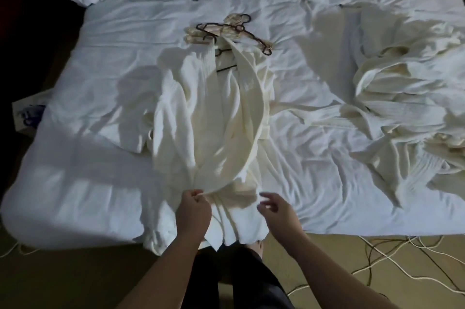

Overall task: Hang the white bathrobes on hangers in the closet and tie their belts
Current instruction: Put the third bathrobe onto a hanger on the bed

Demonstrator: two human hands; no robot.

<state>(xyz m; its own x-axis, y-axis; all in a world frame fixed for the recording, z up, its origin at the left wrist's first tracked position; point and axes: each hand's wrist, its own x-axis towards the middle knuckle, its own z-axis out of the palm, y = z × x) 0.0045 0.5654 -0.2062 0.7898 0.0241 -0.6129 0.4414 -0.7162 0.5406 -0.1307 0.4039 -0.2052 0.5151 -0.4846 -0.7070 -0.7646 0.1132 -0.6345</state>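
- Two hands show at the lower middle of the frame, reaching from the foot of a bed [75, 198] covered in a crumpled white sheet.
- The left hand [193, 210] has its fingers curled, pinching the curved collar edge of a white bathrobe [201, 117] where that edge comes nearest the foot of the bed.
- The right hand [275, 210] hovers just right of it with fingers spread and loosely bent, gripping nothing; whether the fingertips brush the cloth cannot be told.
- That bathrobe lies lengthwise down the centre of the frame, its front open, its hem draped over the bed's near edge.
- Its top end rests on a small heap of hangers [234, 30], dark wire ones mixed with pale ones, at the upper centre; a dark hanger bar shows inside the robe's neck opening.
- A belt [324, 117] runs flat across the sheet from the robe toward the right.
- A second heap of white bathrobes [402, 107] lies bunched at the right of the frame, well apart from the hands.
- A pale bag with blue print [27, 115] sits off the bed at the left edge.
- Loose cables [392, 258] trail over the tan floor at the lower right.
- Dark trousers [251, 281] fill the bottom centre between the forearms.
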